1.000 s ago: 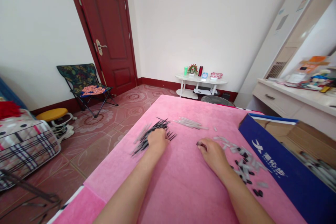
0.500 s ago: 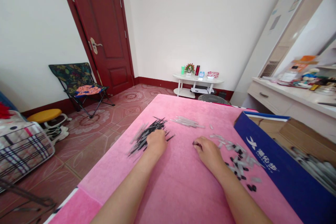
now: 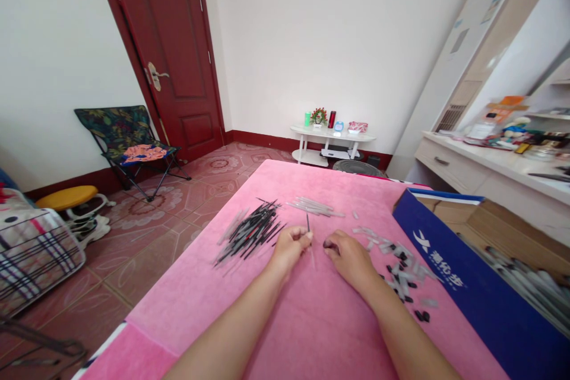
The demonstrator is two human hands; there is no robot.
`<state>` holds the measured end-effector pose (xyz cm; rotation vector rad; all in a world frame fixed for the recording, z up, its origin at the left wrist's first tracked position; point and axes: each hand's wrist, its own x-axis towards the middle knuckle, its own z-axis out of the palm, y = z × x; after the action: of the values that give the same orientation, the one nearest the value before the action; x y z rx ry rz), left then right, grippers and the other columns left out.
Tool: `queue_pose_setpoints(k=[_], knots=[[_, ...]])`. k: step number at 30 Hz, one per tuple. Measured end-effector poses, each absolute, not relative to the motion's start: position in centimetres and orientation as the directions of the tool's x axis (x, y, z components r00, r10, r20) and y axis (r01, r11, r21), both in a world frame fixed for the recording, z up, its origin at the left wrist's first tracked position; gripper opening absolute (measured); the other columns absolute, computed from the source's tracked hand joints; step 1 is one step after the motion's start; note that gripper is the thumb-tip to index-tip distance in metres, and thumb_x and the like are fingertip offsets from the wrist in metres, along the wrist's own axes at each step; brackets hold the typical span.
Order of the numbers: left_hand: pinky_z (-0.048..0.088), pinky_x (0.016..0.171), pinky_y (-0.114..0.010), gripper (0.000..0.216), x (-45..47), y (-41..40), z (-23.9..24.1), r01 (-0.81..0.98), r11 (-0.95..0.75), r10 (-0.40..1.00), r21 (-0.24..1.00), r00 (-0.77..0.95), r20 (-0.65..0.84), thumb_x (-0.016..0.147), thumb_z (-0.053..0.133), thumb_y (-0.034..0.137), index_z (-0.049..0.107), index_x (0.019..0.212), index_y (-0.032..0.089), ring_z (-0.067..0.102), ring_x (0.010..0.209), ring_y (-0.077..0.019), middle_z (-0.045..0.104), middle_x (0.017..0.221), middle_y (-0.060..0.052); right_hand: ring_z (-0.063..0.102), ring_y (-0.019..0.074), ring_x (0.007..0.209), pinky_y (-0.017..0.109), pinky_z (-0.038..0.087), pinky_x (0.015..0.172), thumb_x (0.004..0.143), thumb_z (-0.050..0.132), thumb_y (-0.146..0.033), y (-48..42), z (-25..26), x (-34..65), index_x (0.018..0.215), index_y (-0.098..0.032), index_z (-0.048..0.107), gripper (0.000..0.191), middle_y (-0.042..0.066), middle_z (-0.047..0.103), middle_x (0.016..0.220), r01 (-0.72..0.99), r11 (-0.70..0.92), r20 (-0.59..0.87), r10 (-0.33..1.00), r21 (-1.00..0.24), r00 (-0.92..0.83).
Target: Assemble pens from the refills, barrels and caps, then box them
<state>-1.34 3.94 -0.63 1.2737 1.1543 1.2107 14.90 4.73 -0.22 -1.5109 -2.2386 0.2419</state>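
Observation:
My left hand (image 3: pixel 293 244) pinches a thin pen refill (image 3: pixel 307 222), dark at its upper end and pale below the fingers, held roughly upright over the pink cloth (image 3: pixel 303 314). Just right of it, my right hand (image 3: pixel 350 254) is closed on a small dark piece like a pen plug, mostly covered by the fingers. A loose heap of black pen refills (image 3: pixel 253 228) lies left of my left hand. Beyond both hands rests a row of translucent pen barrels (image 3: pixel 316 206). Scattered clear caps (image 3: pixel 407 276) and small black plugs (image 3: pixel 422 316) lie beside my right forearm.
A blue shoebox (image 3: pixel 439 255) with several pens (image 3: pixel 519 276) inside stands along the table's right side. Behind the table is a low white stand (image 3: pixel 332 132) holding small items. A folding chair (image 3: pixel 129 136) and a yellow stool (image 3: pixel 66 196) are on the floor at left.
My left hand has come away from the black heap and moved right with a pen refill, close to my right hand. My right hand keeps its pinch in nearly the same place.

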Motion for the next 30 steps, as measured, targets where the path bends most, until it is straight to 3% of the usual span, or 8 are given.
queue_pose_setpoints(k=[5,11,21,22,24,26,28,30], knots=[[0.027,0.046,-0.020,0.023,0.4,3.2,-2.1,-0.088,-0.124,0.987,0.988,0.087,0.132,0.070,0.056,0.033,0.049,0.059,0.014,0.039,0.047,-0.0077,0.044,0.050,0.003,0.055,0.0143,0.080,0.023,0.037,0.071,0.072,0.043,-0.014,7.3,0.3,15.4,0.085,-0.018,0.061,0.022,0.004,0.061,0.088,0.869,0.349,0.284,0.924,-0.350,-0.257],[0.026,0.046,-0.020,0.020,0.0,3.5,-2.4,-0.063,-0.112,0.988,0.992,0.103,0.118,0.071,0.054,0.031,0.051,0.062,0.014,0.037,0.045,-0.0072,0.044,0.049,0.004,0.049,0.0181,0.101,0.025,0.036,0.077,0.068,0.040,-0.002,11.1,0.9,14.9,0.117,-0.019,0.046,0.052,0.007,0.055,0.111,0.964,0.243,0.320,0.927,-0.110,-0.197],[0.025,0.045,-0.020,0.021,-0.1,3.5,-2.5,-0.047,-0.107,0.986,0.993,0.120,0.112,0.072,0.053,0.033,0.054,0.066,0.014,0.036,0.044,-0.0073,0.044,0.049,0.004,0.054,0.0207,0.089,0.029,0.038,0.072,0.076,0.040,-0.008,11.3,0.5,15.4,0.089,-0.016,0.058,0.024,0.010,0.059,0.089,0.964,0.219,0.296,0.940,-0.149,-0.168],[0.025,0.045,-0.020,0.021,-0.1,3.5,-2.4,-0.046,-0.105,0.986,0.993,0.122,0.110,0.072,0.053,0.033,0.054,0.065,0.013,0.036,0.044,-0.0074,0.044,0.049,0.004,0.054,0.0203,0.089,0.029,0.038,0.073,0.076,0.042,-0.010,11.1,0.5,15.6,0.090,-0.017,0.058,0.023,0.010,0.059,0.090,0.961,0.210,0.309,0.940,-0.180,-0.148],[0.026,0.046,-0.020,0.022,-0.1,3.4,-2.3,-0.048,-0.105,0.985,0.993,0.132,0.111,0.072,0.052,0.033,0.056,0.065,0.013,0.037,0.045,-0.0078,0.044,0.049,0.003,0.055,0.0193,0.087,0.028,0.040,0.072,0.073,0.048,-0.013,10.6,0.5,15.6,0.093,-0.017,0.056,0.022,0.008,0.060,0.088,0.849,0.173,0.319,0.948,-0.498,-0.006],[0.026,0.046,-0.021,0.022,0.0,3.4,-2.2,-0.044,-0.116,0.982,0.992,0.144,0.121,0.072,0.051,0.032,0.059,0.067,0.013,0.037,0.046,-0.0083,0.046,0.050,0.003,0.057,0.0172,0.075,0.028,0.044,0.065,0.069,0.053,-0.015,9.9,0.3,15.5,0.093,-0.017,0.053,0.024,0.005,0.060,0.080,0.461,0.115,0.210,0.964,-0.880,0.160],[0.026,0.046,-0.021,0.022,0.0,3.3,-2.1,-0.034,-0.119,0.980,0.992,0.155,0.123,0.071,0.051,0.031,0.064,0.069,0.013,0.037,0.046,-0.0087,0.047,0.051,0.002,0.057,0.0144,0.061,0.027,0.047,0.057,0.066,0.057,-0.018,9.2,0.0,15.4,0.087,-0.017,0.053,0.021,0.002,0.059,0.070,0.030,0.050,0.055,0.980,-0.998,0.193],[0.026,0.047,-0.021,0.022,0.0,3.2,-2.0,-0.024,-0.112,0.980,0.993,0.163,0.115,0.070,0.052,0.029,0.067,0.069,0.013,0.036,0.046,-0.0090,0.049,0.051,0.002,0.056,0.0120,0.054,0.026,0.048,0.053,0.065,0.059,-0.021,8.6,-0.2,15.2,0.080,-0.016,0.053,0.017,0.000,0.058,0.064,-0.106,0.023,0.006,0.988,-0.994,0.156]])
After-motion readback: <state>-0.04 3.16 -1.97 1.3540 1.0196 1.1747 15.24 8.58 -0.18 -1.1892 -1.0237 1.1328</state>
